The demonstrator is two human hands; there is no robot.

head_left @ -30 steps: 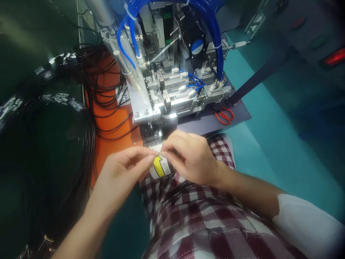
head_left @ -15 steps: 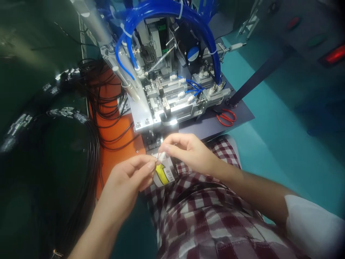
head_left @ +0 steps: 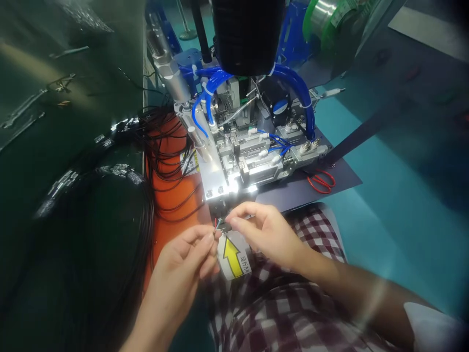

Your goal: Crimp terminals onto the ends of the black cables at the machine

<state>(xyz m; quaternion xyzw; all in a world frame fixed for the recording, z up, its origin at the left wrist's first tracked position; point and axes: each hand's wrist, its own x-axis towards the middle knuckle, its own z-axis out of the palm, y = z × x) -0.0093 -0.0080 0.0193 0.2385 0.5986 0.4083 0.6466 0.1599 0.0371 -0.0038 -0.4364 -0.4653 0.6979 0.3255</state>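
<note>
My left hand (head_left: 183, 261) is closed in a pinch on the end of a thin cable, from which fine wires (head_left: 219, 224) stick up, one red and one blue-green. Just to the right, my right hand (head_left: 273, 237) has its thumb and forefinger pinched together beside the wire tips. Whatever lies between those fingertips is too small to make out. Below the fingers is a white label (head_left: 234, 256) with a yellow arrow. Close ahead stands a metal machine (head_left: 256, 161) with pneumatic cylinders and blue tubing (head_left: 309, 110), brightly lit at its front edge.
Black cables (head_left: 146, 230) lie bundled on the left and spread over an orange surface (head_left: 172, 190). Red-handled scissors (head_left: 321, 182) rest on the dark plate at right. A green spool of wire (head_left: 324, 22) and a black cylindrical object (head_left: 247, 34) hang overhead.
The view has tilted up, bringing the spool and black object into sight. My right fingertips have drawn slightly apart from my left, and the coloured wires stand more visibly separated.
</note>
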